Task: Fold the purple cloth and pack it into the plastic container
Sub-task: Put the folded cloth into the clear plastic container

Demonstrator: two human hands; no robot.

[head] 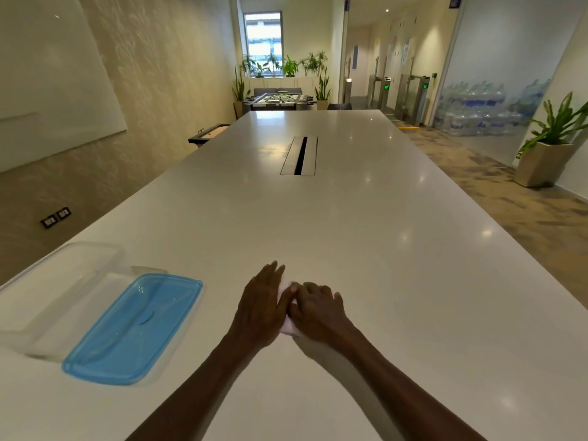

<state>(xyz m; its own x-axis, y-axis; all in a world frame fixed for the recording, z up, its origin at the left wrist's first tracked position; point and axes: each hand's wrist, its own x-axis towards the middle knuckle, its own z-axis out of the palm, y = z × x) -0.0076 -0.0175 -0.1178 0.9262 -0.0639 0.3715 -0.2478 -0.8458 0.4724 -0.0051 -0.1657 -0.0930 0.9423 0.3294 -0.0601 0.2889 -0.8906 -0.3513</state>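
Both my hands lie side by side on a small, pale, folded cloth [289,326] on the white table [366,249]. Only slivers of the cloth show between and below the hands; it looks pale pinkish-white here. My left hand [264,308] rests flat on its left part with fingers stretched forward. My right hand [318,308] presses on its right part with fingers bent. The clear plastic container [54,297] stands open at the table's left edge, with nothing visible inside. Its blue lid [133,327] lies flat beside it, to the left of my hands.
A cable slot [300,155] is set in the table's middle, farther away. The table's right edge drops to carpeted floor with a potted plant [547,148]. A wall with a whiteboard [47,84] runs along the left.
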